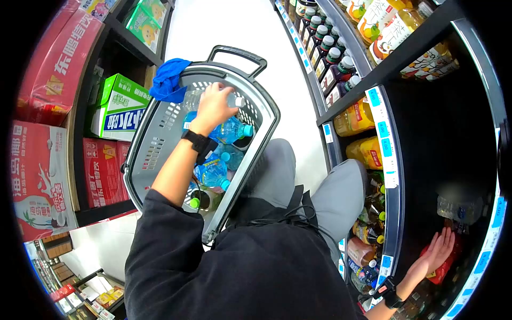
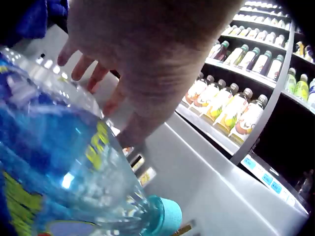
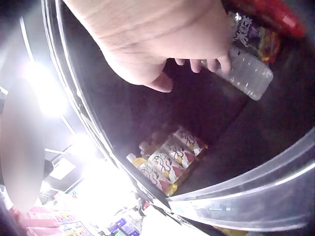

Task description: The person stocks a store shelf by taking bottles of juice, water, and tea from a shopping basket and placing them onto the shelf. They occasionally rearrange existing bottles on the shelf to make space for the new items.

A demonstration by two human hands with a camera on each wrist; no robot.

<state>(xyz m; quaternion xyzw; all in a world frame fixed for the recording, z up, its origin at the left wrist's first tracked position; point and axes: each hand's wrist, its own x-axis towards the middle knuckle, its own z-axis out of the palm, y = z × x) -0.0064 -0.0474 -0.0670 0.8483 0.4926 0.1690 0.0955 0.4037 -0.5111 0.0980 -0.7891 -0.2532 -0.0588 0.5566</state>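
My left hand [image 1: 213,106] reaches into a grey shopping basket [image 1: 154,133] and grips a clear plastic bottle [image 1: 192,99] with a white cap, lying on its side. Below it lie several bottles of blue drink [image 1: 229,129] with teal caps. One blue bottle [image 2: 74,147] fills the near part of the left wrist view. On the right, my right hand [image 1: 438,252] is inside a dark shelf with its fingers extended. Its fingertips are right by a clear bottle [image 3: 251,73] lying on that shelf. A red package [image 1: 445,261] lies beside the hand.
A blue cloth [image 1: 169,80] hangs over the basket's rim by the folded handle [image 1: 240,56]. Red drink cartons [image 1: 42,176] and a green box [image 1: 120,106] stack the left shelves. Rows of dark bottles [image 1: 333,61] stand on the right rack, whose price-tag edge [image 1: 385,138] borders the dark shelf.
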